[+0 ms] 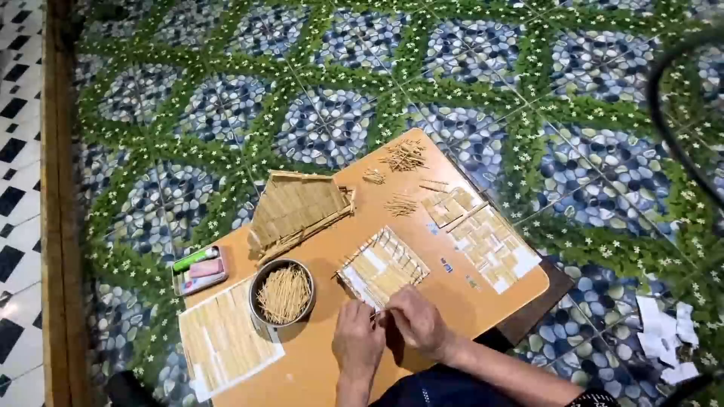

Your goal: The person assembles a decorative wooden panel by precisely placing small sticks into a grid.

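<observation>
We see both hands meeting at the near corner of a stick panel (383, 266) lying flat mid-surface, its long axis running from near-left to far-right. The left hand (357, 337) and right hand (417, 320) pinch its edge. A flat pink-and-green box (199, 270) sits left of the round tin (282, 295).

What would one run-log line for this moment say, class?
left hand: at panel edge | right hand: at panel edge | bowl: sticks, left of panel | table: wooden
</observation>
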